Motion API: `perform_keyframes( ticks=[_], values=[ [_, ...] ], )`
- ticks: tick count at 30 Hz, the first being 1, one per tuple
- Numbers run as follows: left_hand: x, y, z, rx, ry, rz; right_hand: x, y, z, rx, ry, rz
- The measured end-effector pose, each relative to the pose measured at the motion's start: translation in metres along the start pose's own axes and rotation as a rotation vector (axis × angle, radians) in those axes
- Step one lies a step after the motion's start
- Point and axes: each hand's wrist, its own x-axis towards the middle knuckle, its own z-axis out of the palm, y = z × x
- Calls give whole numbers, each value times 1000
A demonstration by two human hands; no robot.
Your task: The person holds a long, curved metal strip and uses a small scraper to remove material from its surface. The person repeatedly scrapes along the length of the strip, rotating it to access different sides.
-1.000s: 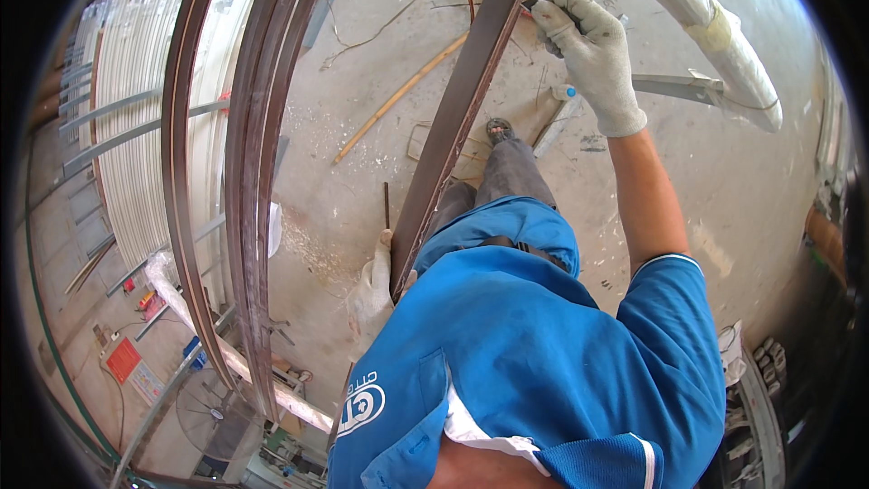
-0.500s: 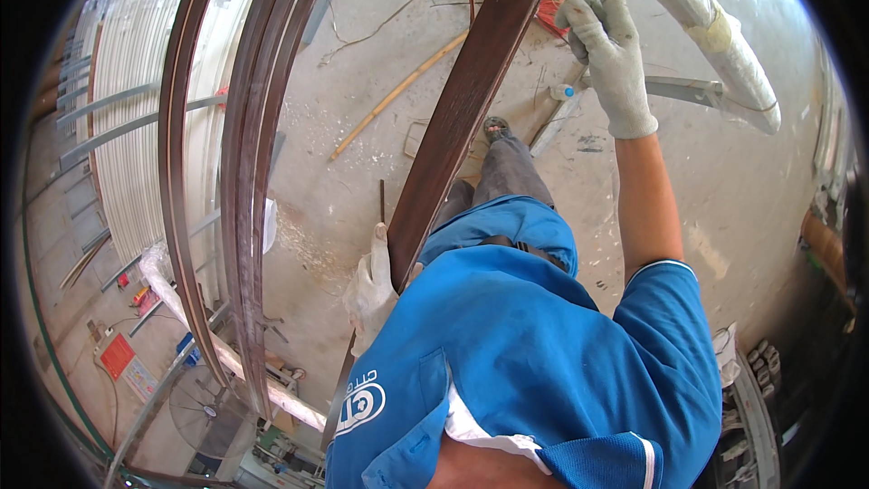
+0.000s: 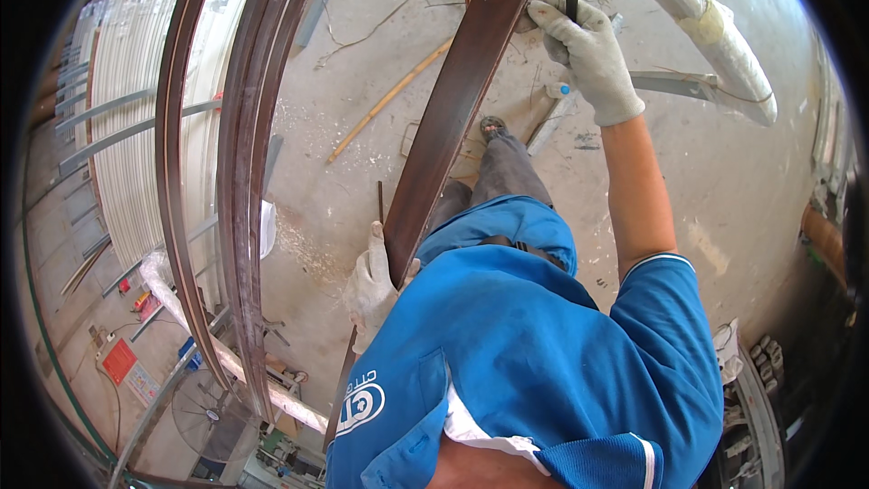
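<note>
Above a littered floor (image 3: 724, 181), a gloved left hand (image 3: 369, 290) clamps its grip around a brown plank (image 3: 462, 104); the right hand (image 3: 593, 63) pinches a black bar (image 3: 571, 5).

Long dk-brn plank (image 3: 460, 104), straight, flat face w/ slight sheen, runs diag. from top edge of view down to L hand (image 3: 369, 288), which grips it; upper end out of frame. Short blk strip (image 3: 572, 5) pokes up from R hand (image 3: 587, 50), rest hidden, near plank's right edge.
</note>
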Motion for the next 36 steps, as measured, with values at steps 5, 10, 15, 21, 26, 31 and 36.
perform_keyframes(
  ticks=[5,10,15,21,26,31,36],
  values=[
    [4,6,-11,44,-43,71,-2,-2,2,-66,-41,-2],
    [11,12,-27,-252,-185,-19,-7,1,14,41,-60,22],
    [15,13,-38,-437,-314,-158,-38,8,36,67,-104,105],
    [19,8,-42,-391,-308,-78,-70,5,62,4,-96,125],
    [21,-4,-40,-508,-400,-137,-92,9,76,100,-204,124],
    [23,-10,-45,-686,-452,-191,-120,11,77,-157,-83,-3],
    [28,-7,-55,-779,-474,-200,-150,-4,78,-36,-420,368]
  ],
)
